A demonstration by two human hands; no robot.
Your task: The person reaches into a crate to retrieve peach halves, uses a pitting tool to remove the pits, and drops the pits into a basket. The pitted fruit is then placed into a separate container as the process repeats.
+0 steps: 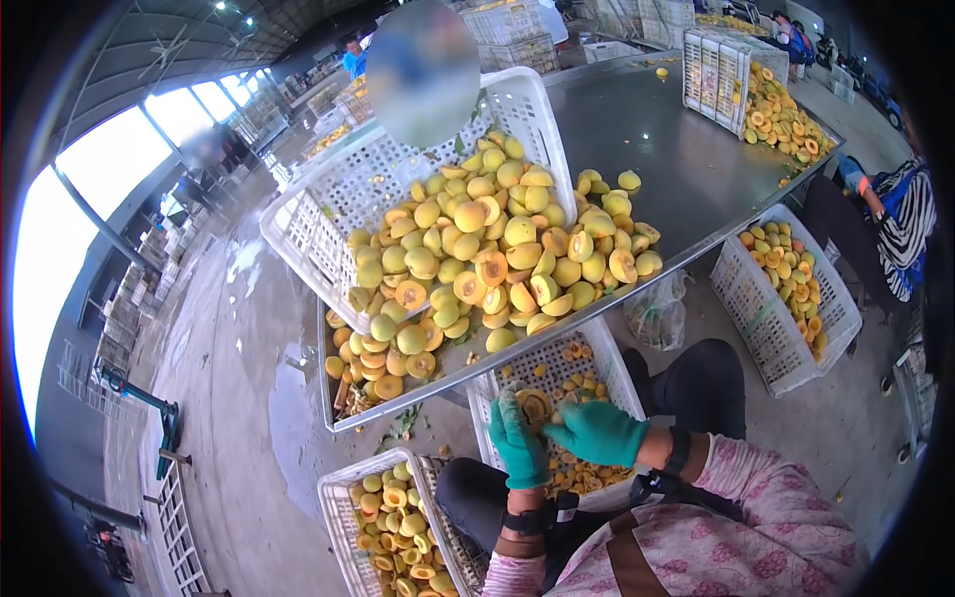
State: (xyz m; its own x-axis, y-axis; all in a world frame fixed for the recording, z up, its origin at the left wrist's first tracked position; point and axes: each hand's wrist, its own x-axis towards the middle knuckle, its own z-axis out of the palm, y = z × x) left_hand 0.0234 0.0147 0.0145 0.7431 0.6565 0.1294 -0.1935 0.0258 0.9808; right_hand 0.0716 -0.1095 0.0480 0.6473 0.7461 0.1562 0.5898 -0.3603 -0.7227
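Observation:
My left hand (517,443), in a green glove, is closed round a halved yellow peach (534,405) with its cut face showing. Beside it, my gloved right hand (600,432) is closed with its fingertips at the peach; whatever those fingers hold is hidden. Both hands are over a white plastic crate (609,360) between my knees, which contains peach pieces (587,476). In front, a large heap of halved peaches (468,244) spills from a tipped white crate (542,109) onto a metal table (637,119).
A crate of peach halves (343,493) stands on the floor at my left. Another filled crate (761,318) is at the right, near a seated person (865,224). A plastic bag (657,310) hangs by the table edge. Across the table, a tipped crate (714,80) spills more peaches.

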